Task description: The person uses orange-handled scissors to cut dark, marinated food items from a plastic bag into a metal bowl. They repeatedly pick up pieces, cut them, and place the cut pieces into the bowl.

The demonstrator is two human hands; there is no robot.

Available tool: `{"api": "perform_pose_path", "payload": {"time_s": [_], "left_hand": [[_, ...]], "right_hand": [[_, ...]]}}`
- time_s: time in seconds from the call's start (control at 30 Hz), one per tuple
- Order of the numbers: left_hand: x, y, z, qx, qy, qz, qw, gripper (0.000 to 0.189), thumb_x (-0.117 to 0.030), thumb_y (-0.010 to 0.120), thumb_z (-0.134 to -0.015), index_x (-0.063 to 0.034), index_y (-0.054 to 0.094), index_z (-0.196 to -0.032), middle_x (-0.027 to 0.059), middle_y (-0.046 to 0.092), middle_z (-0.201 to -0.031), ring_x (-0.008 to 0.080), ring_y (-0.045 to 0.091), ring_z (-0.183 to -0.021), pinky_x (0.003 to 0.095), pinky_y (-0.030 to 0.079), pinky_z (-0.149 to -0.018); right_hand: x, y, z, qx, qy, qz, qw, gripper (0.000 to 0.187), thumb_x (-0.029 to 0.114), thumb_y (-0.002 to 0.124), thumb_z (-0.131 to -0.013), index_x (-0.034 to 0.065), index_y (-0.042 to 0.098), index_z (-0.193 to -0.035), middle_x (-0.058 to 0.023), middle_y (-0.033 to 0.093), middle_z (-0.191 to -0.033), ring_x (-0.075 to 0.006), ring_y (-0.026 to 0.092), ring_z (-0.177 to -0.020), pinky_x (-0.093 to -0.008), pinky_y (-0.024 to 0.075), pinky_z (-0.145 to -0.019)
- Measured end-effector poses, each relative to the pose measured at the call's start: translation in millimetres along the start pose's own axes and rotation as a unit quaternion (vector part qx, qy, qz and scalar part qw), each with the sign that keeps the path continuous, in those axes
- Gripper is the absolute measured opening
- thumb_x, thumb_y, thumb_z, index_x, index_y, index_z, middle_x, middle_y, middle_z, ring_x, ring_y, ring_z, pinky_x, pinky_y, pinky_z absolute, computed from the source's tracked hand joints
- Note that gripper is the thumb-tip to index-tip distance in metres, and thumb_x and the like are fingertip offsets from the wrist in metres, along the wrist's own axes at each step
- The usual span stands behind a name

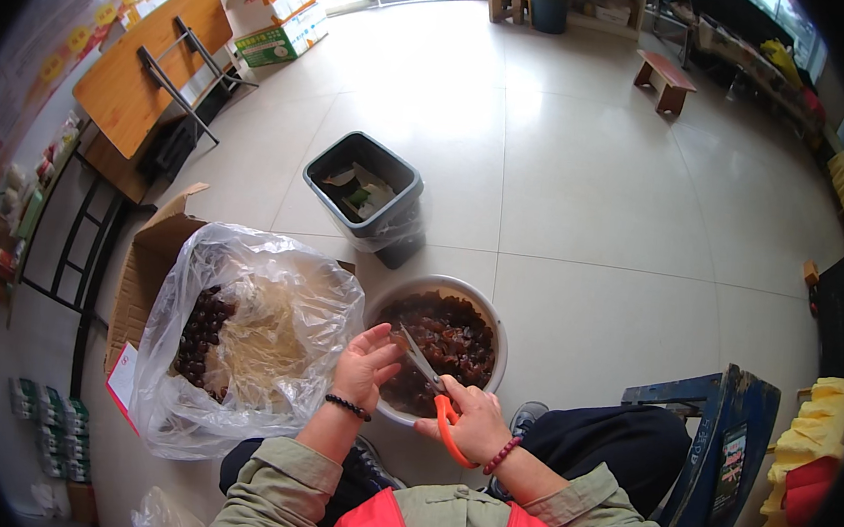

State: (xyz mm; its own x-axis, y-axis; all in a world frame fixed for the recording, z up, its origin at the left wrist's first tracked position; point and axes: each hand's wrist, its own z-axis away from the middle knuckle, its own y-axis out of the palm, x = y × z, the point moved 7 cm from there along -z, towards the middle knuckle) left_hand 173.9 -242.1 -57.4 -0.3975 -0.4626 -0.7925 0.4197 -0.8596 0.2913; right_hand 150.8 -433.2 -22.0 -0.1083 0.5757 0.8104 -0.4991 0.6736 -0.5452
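My right hand (476, 422) grips a pair of scissors (422, 363) by its orange handles, the blades parted and pointing up-left. Beside the blade tips is my left hand (364, 367), its fingers apart; whether a small piece sits at its fingertips is unclear. Both hands are over the near left side of a white basin (500, 346). Dark reddish-brown pieces (454, 326), which look like cut dried fruit, fill much of it. To the left, a clear plastic bag (272, 254) lines a cardboard box (141, 276) and contains whole dark dates (201, 338).
A grey waste bin (414, 195) with rubbish inside stands beyond the basin. At my right is a worn blue wooden stool (732, 456). A folding table (156, 71) leans at the left wall, and a small bench (666, 75) stands farther off on the tiled floor (593, 203).
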Motion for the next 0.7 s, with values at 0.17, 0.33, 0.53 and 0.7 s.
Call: {"api": "perform_pose_path", "payload": {"time_s": [0.17, 0.33, 0.53, 0.7], "left_hand": [[-3.6, -0.1, 2.0, -0.007, 0.024, -0.037, 0.999, 0.042, -0.002, 0.066, -0.082, -0.0086, 0.052, -0.121, 0.0035, 0.065, -0.103, 0.0124, 0.065, -0.087, 0.0213, 0.052, -0.063], [-7.5, 0.4, 3.8, -0.008, 0.034, -0.052, 0.998, 0.048, 0.000, 0.068, -0.079, -0.0076, 0.051, -0.123, 0.0034, 0.064, -0.100, 0.0123, 0.065, -0.084, 0.0198, 0.052, -0.063], [-7.8, -0.6, 2.4, -0.006, 0.042, -0.054, 0.998, 0.049, 0.001, 0.067, -0.079, -0.0069, 0.050, -0.124, 0.0038, 0.064, -0.099, 0.0119, 0.065, -0.083, 0.0201, 0.053, -0.062], [-4.3, -2.7, 0.4, 0.006, 0.013, -0.047, 0.999, 0.055, -0.007, 0.072, -0.076, -0.0078, 0.048, -0.126, 0.0054, 0.061, -0.107, 0.0132, 0.060, -0.092, 0.0274, 0.047, -0.074]], "right_hand": [[-2.5, -1.6, 0.8, 0.002, 0.008, 0.054, 0.999, 0.071, 0.059, 0.064, -0.073, 0.0119, 0.048, -0.124, -0.0113, 0.060, -0.092, -0.0274, 0.056, -0.095, -0.0410, 0.0327, -0.089], [-4.5, -0.7, -0.2, 0.002, 0.001, 0.033, 0.999, 0.066, 0.056, 0.062, -0.077, 0.0115, 0.049, -0.123, -0.0110, 0.061, -0.092, -0.0275, 0.058, -0.093, -0.0417, 0.0334, -0.089], [-5.6, -1.3, 1.4, -0.007, 0.004, -0.023, 1.000, 0.047, 0.048, 0.061, -0.082, 0.0131, 0.053, -0.113, -0.0135, 0.062, -0.082, -0.0324, 0.061, -0.081, -0.0420, 0.0445, -0.073], [-0.2, -2.8, 4.2, -0.024, 0.007, -0.031, 0.999, 0.038, 0.044, 0.061, -0.082, 0.0144, 0.054, -0.105, -0.0154, 0.063, -0.079, -0.0350, 0.061, -0.074, -0.0426, 0.0480, -0.063]]}}
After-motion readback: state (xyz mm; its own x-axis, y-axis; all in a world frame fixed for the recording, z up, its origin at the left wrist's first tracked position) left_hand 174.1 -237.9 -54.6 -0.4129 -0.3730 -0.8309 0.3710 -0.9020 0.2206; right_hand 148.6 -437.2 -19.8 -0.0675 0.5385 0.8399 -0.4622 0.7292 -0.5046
